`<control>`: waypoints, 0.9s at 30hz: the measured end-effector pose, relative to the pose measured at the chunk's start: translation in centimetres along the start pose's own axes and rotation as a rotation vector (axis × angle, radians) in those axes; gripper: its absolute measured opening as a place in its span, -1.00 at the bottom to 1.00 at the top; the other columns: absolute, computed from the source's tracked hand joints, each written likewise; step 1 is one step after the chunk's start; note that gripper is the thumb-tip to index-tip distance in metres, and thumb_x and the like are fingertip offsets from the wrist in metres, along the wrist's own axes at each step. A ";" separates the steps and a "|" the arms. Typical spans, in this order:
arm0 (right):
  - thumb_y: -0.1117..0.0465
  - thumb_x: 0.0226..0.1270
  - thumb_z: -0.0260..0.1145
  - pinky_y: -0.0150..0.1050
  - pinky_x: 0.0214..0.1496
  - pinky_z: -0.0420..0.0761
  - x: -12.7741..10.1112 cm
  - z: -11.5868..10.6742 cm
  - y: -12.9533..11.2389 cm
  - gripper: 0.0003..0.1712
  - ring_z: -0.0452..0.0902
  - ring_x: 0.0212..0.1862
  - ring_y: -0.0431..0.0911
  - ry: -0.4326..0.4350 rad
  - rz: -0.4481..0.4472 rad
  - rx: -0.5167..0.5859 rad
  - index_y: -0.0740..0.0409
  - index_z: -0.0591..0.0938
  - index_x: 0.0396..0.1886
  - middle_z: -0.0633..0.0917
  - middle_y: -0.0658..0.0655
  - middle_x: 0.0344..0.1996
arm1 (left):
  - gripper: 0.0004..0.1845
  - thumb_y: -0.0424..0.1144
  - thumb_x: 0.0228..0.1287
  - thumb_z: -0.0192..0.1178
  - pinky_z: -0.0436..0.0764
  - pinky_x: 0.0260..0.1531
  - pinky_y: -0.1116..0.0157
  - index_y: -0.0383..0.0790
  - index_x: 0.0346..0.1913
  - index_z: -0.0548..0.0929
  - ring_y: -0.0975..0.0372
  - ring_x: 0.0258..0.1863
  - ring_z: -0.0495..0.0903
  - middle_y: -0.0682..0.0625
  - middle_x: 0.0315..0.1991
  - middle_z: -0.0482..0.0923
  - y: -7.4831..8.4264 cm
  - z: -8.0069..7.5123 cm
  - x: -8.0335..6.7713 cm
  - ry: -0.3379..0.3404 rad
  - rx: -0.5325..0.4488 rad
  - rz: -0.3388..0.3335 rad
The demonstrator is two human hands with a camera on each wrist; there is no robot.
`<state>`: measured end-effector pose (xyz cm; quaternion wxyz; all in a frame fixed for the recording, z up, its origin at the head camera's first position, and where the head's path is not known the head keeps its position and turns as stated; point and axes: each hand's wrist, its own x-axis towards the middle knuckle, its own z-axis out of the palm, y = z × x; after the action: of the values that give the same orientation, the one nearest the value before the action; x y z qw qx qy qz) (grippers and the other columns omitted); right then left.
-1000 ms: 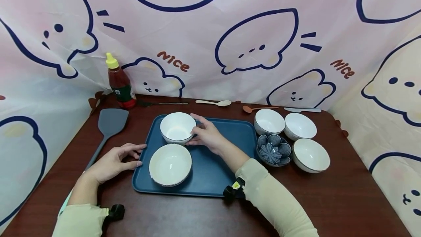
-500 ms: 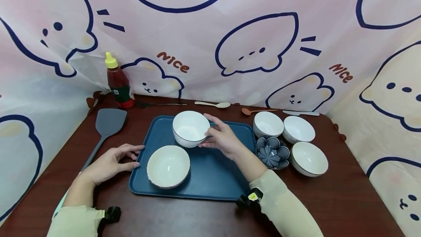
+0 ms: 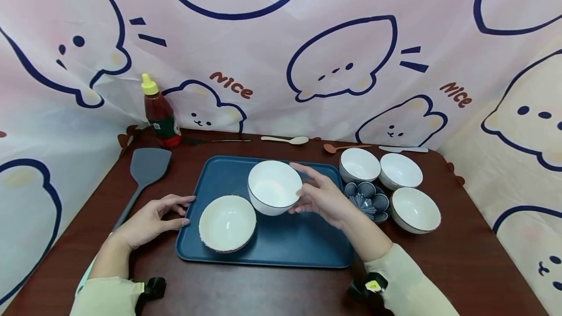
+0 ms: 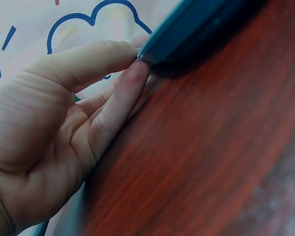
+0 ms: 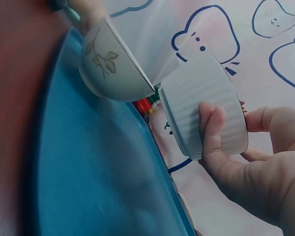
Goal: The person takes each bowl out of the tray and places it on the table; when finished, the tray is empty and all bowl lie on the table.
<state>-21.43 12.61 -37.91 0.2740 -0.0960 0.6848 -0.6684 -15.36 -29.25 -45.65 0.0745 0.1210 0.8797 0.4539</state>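
My right hand (image 3: 322, 197) grips a white ribbed bowl (image 3: 273, 184) at its right side. In the right wrist view the fingers wrap the wall of this ribbed bowl (image 5: 187, 88), which is held above the blue tray (image 5: 88, 167). Beside it on the left, a cream bowl (image 3: 227, 223) with a speckled rim sits on the tray (image 3: 303, 245); its outer side shows a leaf print. At the tray's left edge, my left hand (image 3: 151, 221) holds the rim with its fingertips. The left wrist view shows those fingers (image 4: 128, 91) against the tray edge (image 4: 187, 34).
Three white bowls (image 3: 414, 209) and a dark blue flower-shaped bowl (image 3: 369, 199) stand right of the tray. A grey spatula (image 3: 150, 165) lies left. Along the back are a sauce bottle (image 3: 161, 116), a fork (image 3: 215, 140), a white spoon (image 3: 285, 140), a brown spoon (image 3: 344, 148) and a knife (image 3: 403, 149).
My right hand has carried the ribbed bowl from the tray's back left toward its middle, rightward and nearer to me. The left hand stays at the tray's left edge.
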 end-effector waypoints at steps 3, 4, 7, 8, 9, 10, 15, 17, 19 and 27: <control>0.32 0.41 0.12 -0.20 -0.17 0.72 -1.5 -0.7 0.2 -0.23 0.76 -0.24 0.06 -0.023 0.011 -0.017 -0.30 0.23 0.53 0.54 0.35 0.06 | -0.43 -0.10 0.29 0.36 0.53 -0.05 0.47 -0.10 0.35 0.52 0.34 -0.07 0.53 -0.05 0.06 0.56 -0.1 0.0 0.0 0.006 -0.009 0.002; 0.32 0.42 0.12 -0.20 -0.16 0.72 -2.0 -1.0 0.3 -0.23 0.76 -0.24 0.06 -0.028 0.015 -0.026 -0.29 0.22 0.54 0.53 0.35 0.06 | -0.43 -0.11 0.29 0.36 0.53 -0.06 0.46 -0.10 0.35 0.52 0.34 -0.07 0.53 -0.05 0.05 0.56 -0.1 0.0 0.0 0.005 -0.013 0.003; 0.32 0.43 0.12 -0.18 -0.14 0.72 -3.5 -1.8 0.5 -0.24 0.76 -0.23 0.08 -0.028 0.038 -0.047 -0.28 0.21 0.54 0.53 0.36 0.05 | -0.42 -0.11 0.29 0.36 0.54 -0.06 0.46 -0.10 0.35 0.52 0.35 -0.07 0.53 -0.06 0.06 0.56 -0.2 0.1 0.0 -0.002 -0.027 0.008; 0.32 0.42 0.12 -0.18 -0.14 0.72 -4.1 -2.0 0.5 -0.24 0.76 -0.23 0.09 -0.027 0.045 -0.053 -0.28 0.21 0.54 0.52 0.37 0.06 | -0.42 -0.11 0.29 0.36 0.54 -0.06 0.45 -0.10 0.35 0.52 0.34 -0.07 0.53 -0.07 0.07 0.56 -0.3 0.1 -0.1 -0.005 -0.034 0.008; 0.33 0.42 0.12 -0.17 -0.14 0.72 -4.6 -2.3 0.5 -0.23 0.76 -0.23 0.10 -0.029 0.052 -0.054 -0.28 0.21 0.54 0.51 0.37 0.09 | -0.42 -0.11 0.30 0.35 0.55 -0.07 0.45 -0.10 0.35 0.52 0.34 -0.07 0.53 -0.07 0.07 0.55 -0.3 0.1 -0.1 -0.007 -0.036 0.007; 0.33 0.42 0.12 -0.17 -0.14 0.73 -5.1 -2.6 0.5 -0.23 0.76 -0.23 0.11 -0.031 0.055 -0.059 -0.26 0.20 0.55 0.50 0.38 0.13 | -0.42 -0.11 0.30 0.35 0.56 -0.08 0.44 -0.10 0.36 0.52 0.35 -0.06 0.53 -0.07 0.08 0.55 -0.3 0.1 -0.1 -0.006 -0.037 0.006; 0.33 0.44 0.16 -0.14 -0.13 0.73 -7.7 -4.3 0.4 -0.20 0.76 -0.23 0.13 -0.069 0.039 -0.072 -0.18 0.14 0.58 0.43 0.39 0.24 | -0.43 -0.11 0.30 0.35 0.57 -0.10 0.44 -0.08 0.36 0.52 0.35 -0.07 0.53 -0.07 0.08 0.55 -0.2 -0.2 -0.3 0.004 -0.032 -0.001; 0.32 0.46 0.16 -0.12 -0.12 0.73 -8.6 -5.1 0.5 -0.20 0.75 -0.23 0.11 -0.089 0.022 -0.074 -0.15 0.11 0.59 0.41 0.40 0.26 | -0.43 -0.12 0.30 0.35 0.57 -0.10 0.44 -0.08 0.35 0.52 0.35 -0.07 0.53 -0.07 0.08 0.55 -0.2 -0.2 -0.4 0.008 -0.036 -0.004; 0.32 0.47 0.16 -0.12 -0.12 0.72 -9.4 -6.0 0.6 -0.20 0.74 -0.21 0.08 -0.103 0.013 -0.076 -0.13 0.10 0.60 0.37 0.40 0.28 | -0.43 -0.12 0.30 0.35 0.57 -0.10 0.44 -0.09 0.35 0.52 0.35 -0.07 0.54 -0.08 0.07 0.55 -0.3 0.0 -0.5 0.006 -0.046 -0.008; 0.37 0.50 0.09 -0.11 -0.12 0.72 -12.4 -9.8 1.1 -0.19 0.70 -0.12 0.07 -0.148 0.019 -0.102 -0.09 0.02 0.62 0.24 0.22 0.40 | -0.43 -0.13 0.30 0.35 0.61 -0.15 0.42 -0.10 0.35 0.52 0.33 -0.06 0.54 -0.10 0.08 0.54 -0.2 0.2 -0.2 -0.001 -0.077 -0.016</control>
<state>-15.84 27.34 -36.35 0.3251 -0.1523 0.6967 -0.6211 -15.10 -29.26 -45.96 0.0834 0.1111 0.8624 0.4867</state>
